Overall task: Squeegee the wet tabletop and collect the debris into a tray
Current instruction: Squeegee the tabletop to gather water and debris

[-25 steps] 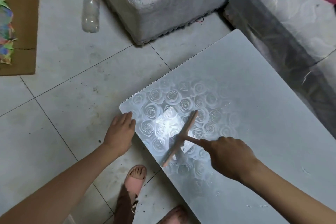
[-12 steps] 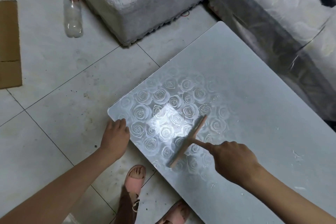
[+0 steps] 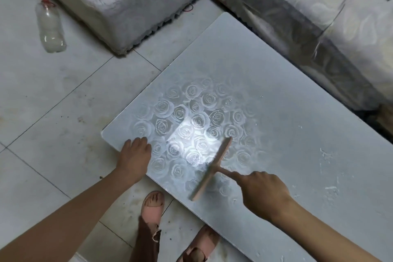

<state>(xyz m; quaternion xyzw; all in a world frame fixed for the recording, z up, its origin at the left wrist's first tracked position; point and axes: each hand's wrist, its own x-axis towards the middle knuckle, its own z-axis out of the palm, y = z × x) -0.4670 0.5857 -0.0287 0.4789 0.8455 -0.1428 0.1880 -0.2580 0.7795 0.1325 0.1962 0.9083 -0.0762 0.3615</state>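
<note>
1. Far left, we see a clear plastic bottle (image 3: 50, 26) lying on the tiled floor (image 3: 53, 95), its red cap pointing away from us.
2. The left hand (image 3: 134, 156) lies flat and palm down on the near left edge of the desk (image 3: 276, 83), close to its corner. Its fingers are straight and hold nothing.
3. Below that edge, two feet in pink sandals (image 3: 153, 205) stand on the floor.
4. The squeegee (image 3: 212, 168) sits on the wet, rose-patterned part of the desk, right of the left hand and apart from it. Its blade's long axis runs diagonally, from the desk's near edge up and to the right. Its short handle sticks out of the blade's middle, pointing right.
5. The right hand (image 3: 264, 194) grips that handle with curled fingers, and its index finger stretches along the handle toward the blade.
6. Further right, we see white flecks of debris (image 3: 326, 156) scattered on the desk, well apart from the blade.
</note>
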